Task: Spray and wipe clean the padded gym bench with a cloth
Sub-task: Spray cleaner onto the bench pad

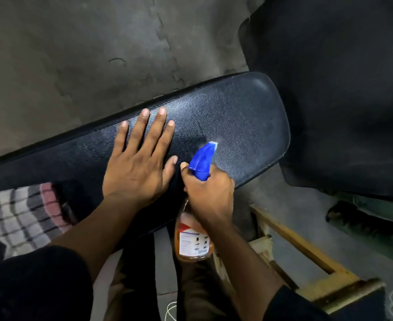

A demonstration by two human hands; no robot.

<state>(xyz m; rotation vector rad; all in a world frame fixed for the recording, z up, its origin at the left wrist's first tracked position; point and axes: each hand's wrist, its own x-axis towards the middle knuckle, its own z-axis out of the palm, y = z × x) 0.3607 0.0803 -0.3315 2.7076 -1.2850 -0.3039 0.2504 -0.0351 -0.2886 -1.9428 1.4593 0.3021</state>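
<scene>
A black padded gym bench (237,117) runs from lower left to upper right across the view. My left hand (137,163) lies flat on its pad, fingers spread, holding nothing. My right hand (210,193) grips the neck of a spray bottle (194,237) with orange liquid and a blue trigger head, its nozzle pointing at the pad's right end. A faint mist shows on the pad just past the nozzle. A checked cloth (17,216) lies on the bench's near left part, beside my left forearm.
Grey interlocking floor mats (98,54) lie beyond the bench. A dark mat or cover (353,89) fills the upper right. A yellowish metal frame (306,258) sits on the floor at lower right. My dark-clothed legs are below the bench edge.
</scene>
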